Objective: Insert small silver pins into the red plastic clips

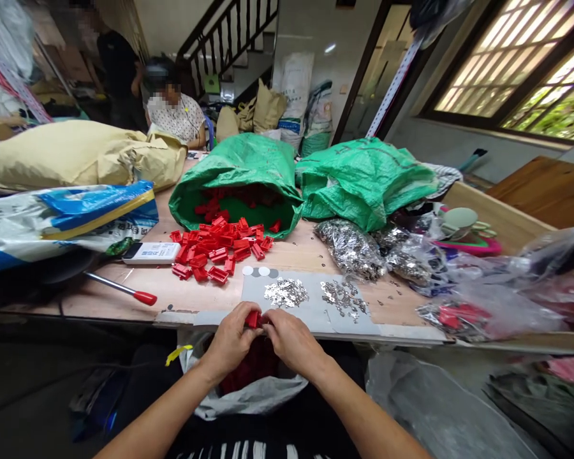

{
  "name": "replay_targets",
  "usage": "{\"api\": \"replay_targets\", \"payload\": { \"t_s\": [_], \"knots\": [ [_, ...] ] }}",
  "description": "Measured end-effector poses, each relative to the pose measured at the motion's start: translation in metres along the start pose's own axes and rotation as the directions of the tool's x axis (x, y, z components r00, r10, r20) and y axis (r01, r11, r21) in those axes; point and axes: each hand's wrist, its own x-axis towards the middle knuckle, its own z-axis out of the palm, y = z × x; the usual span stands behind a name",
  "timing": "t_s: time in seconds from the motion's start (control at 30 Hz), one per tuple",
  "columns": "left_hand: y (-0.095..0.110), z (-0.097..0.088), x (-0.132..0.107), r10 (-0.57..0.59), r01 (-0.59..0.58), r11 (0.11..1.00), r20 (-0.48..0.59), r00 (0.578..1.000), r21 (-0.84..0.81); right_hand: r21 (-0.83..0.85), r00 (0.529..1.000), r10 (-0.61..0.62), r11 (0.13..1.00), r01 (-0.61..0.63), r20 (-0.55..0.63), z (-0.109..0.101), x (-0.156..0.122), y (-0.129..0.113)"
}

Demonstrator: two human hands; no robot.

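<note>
My left hand (pixel 232 338) grips a small red plastic part (pixel 253 319) between thumb and fingers at the table's front edge. Close against it, my right hand (pixel 289 338) has its fingertips pinched at the part's right side; whatever they hold is too small to make out. Below both hands an open white bag (pixel 253 398) with red contents sits at my lap. Just beyond the hands, two piles of small metal pieces, a left pile (pixel 286 292) and a right pile (pixel 343 298), lie on a grey sheet (pixel 316 322). Behind them is a heap of red plastic parts (pixel 220 245).
A green sack (pixel 249 159) spills red parts; another green sack (pixel 363 178) lies to its right. Clear bags of metal pieces (pixel 351 248) stand at right. A red-tipped lever (pixel 145 298) juts out at left, near a white box (pixel 152 253). A person (pixel 175 115) sits across the table.
</note>
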Motion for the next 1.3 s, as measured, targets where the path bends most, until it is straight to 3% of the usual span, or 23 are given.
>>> {"api": "replay_targets", "payload": {
  "t_s": [0.07, 0.13, 0.17, 0.23, 0.33, 0.4, 0.47, 0.7, 0.9, 1.1, 1.3],
  "knots": [
    [0.010, -0.001, -0.008, -0.059, 0.049, 0.995, -0.110, 0.992, -0.088, 0.146, 0.995, -0.066, 0.986, 0.076, -0.070, -0.003, -0.006, 0.002],
    [0.020, -0.005, -0.015, -0.192, 0.128, 0.940, -0.180, 0.965, -0.316, 0.293, 0.989, -0.087, 0.948, 0.120, -0.123, -0.007, -0.012, 0.003],
    [0.024, -0.007, -0.017, -0.271, 0.165, 0.866, -0.166, 0.948, -0.473, 0.359, 0.989, -0.080, 0.925, 0.119, -0.122, -0.009, -0.014, 0.003],
    [0.032, -0.012, -0.020, -0.394, 0.225, 0.613, -0.046, 0.918, -0.757, 0.476, 0.995, -0.065, 0.874, 0.092, -0.072, -0.012, -0.019, 0.001],
    [0.038, -0.017, -0.021, -0.484, 0.294, 0.213, 0.161, 0.860, -0.932, 0.568, 0.994, -0.107, 0.817, 0.097, -0.016, -0.015, -0.023, -0.009],
    [0.040, -0.017, -0.023, -0.516, 0.318, 0.063, 0.242, 0.822, -0.946, 0.563, 0.990, -0.143, 0.818, 0.115, 0.006, -0.016, -0.024, -0.017],
    [0.042, -0.015, -0.025, -0.530, 0.328, -0.015, 0.285, 0.799, -0.945, 0.539, 0.985, -0.172, 0.832, 0.129, 0.030, -0.018, -0.024, -0.025],
    [0.048, -0.013, -0.030, -0.560, 0.327, -0.128, 0.341, 0.755, -0.936, 0.469, 0.979, -0.200, 0.868, 0.164, 0.029, -0.020, -0.023, -0.031],
    [0.043, -0.008, -0.033, -0.540, 0.317, -0.111, 0.325, 0.776, -0.942, 0.453, 0.989, -0.137, 0.879, 0.150, -0.063, -0.018, -0.019, -0.025],
    [0.043, -0.009, -0.032, -0.595, 0.313, -0.168, 0.350, 0.723, -0.935, 0.411, 0.981, -0.182, 0.901, 0.137, 0.073, -0.025, -0.023, -0.028],
    [0.048, -0.011, -0.029, -0.579, 0.324, -0.178, 0.365, 0.729, -0.929, 0.386, 0.982, -0.172, 0.914, 0.128, 0.083, -0.026, -0.023, -0.030]
  ]
}}
